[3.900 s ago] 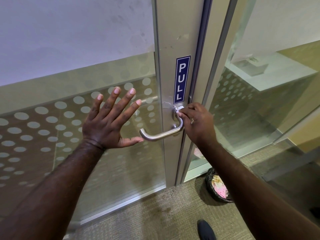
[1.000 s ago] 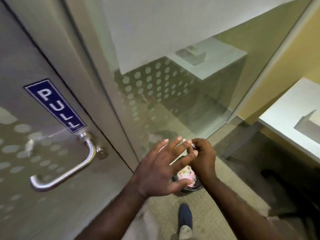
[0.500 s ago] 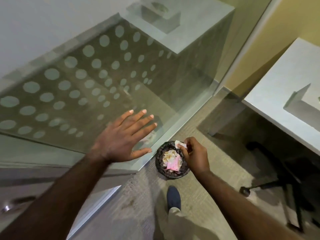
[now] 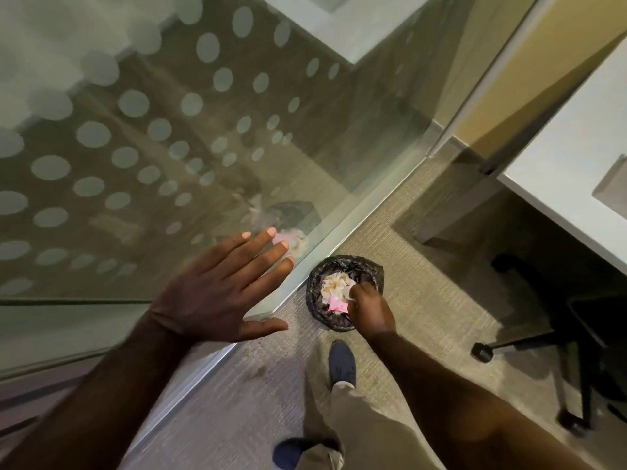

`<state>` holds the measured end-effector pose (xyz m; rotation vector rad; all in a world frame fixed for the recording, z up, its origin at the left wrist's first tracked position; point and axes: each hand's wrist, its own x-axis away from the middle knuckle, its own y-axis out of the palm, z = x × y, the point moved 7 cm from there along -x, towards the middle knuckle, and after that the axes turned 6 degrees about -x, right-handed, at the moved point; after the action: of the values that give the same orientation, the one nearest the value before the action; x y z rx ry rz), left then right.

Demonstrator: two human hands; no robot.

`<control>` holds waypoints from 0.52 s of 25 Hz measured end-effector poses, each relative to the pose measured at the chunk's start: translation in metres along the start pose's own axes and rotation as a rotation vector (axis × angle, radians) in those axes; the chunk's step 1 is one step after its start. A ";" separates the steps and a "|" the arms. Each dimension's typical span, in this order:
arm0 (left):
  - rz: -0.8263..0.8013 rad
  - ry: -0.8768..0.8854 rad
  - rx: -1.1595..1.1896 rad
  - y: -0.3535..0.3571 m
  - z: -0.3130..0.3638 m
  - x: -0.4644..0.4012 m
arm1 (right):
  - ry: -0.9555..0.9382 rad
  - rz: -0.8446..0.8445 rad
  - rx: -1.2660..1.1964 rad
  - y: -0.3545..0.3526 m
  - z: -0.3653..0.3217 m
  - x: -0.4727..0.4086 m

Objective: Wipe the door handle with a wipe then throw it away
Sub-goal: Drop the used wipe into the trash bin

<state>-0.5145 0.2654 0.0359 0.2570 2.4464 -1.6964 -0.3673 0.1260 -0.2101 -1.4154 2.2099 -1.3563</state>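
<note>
A small round bin (image 4: 314, 293) lined with a black bag stands on the carpet beside the glass wall. It holds crumpled white and pink paper. My right hand (image 4: 369, 308) reaches down into its mouth, fingers pinched on a small white wipe (image 4: 349, 292) right above the rubbish. My left hand (image 4: 224, 293) hovers flat with fingers spread, in front of the glass panel, holding nothing. The door handle is out of view.
A glass wall (image 4: 169, 147) with frosted dots fills the left and top. A white desk (image 4: 576, 171) and the black base of an office chair (image 4: 529, 337) stand at the right. My feet (image 4: 342, 362) in dark shoes stand on the carpet below the bin.
My view swung from the door handle down to the floor. My right hand carried the wipe from the handle to the bin and has sunk into its mouth. My left hand stayed spread.
</note>
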 end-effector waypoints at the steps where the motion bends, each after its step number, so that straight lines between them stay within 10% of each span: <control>1: 0.003 0.001 -0.006 0.000 0.000 0.000 | 0.012 -0.001 0.012 0.005 0.003 -0.002; 13: 0.000 0.008 -0.020 0.000 -0.001 0.000 | 0.168 -0.140 0.057 0.021 0.033 -0.015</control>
<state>-0.5150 0.2661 0.0366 0.2623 2.4673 -1.6735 -0.3532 0.1214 -0.2490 -1.5114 2.1874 -1.6270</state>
